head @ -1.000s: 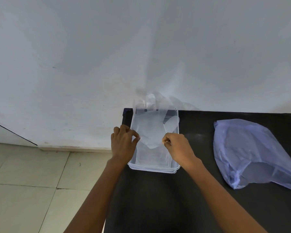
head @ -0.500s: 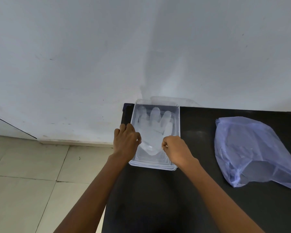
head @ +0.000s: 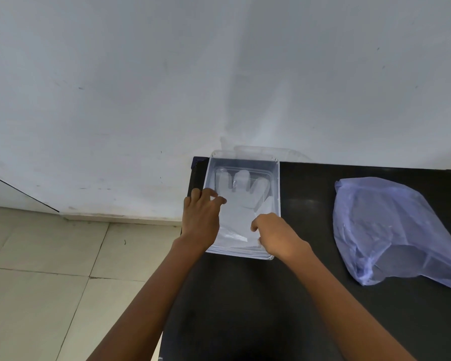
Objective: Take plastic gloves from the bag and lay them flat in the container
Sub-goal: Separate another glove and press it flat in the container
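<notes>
A clear plastic glove [head: 241,201] lies spread in the clear rectangular container [head: 278,183], fingers pointing to the wall. The container stands at the far left corner of the black table [head: 284,308]. My left hand [head: 201,220] is at the container's left side, its curled fingertips holding the glove's left edge. My right hand [head: 276,235] is at the near right, with fingers curled on the glove's cuff. A pale blue plastic bag [head: 391,230] lies crumpled on the table to the right, apart from both hands.
A white wall [head: 219,74] rises directly behind the table. The table's left edge drops to a tiled floor [head: 50,269]. Bare black tabletop stretches between the container and the bag and toward me.
The glove hung upright between my hands a second ago; both hands have lowered it, and it now lies flat inside the container.
</notes>
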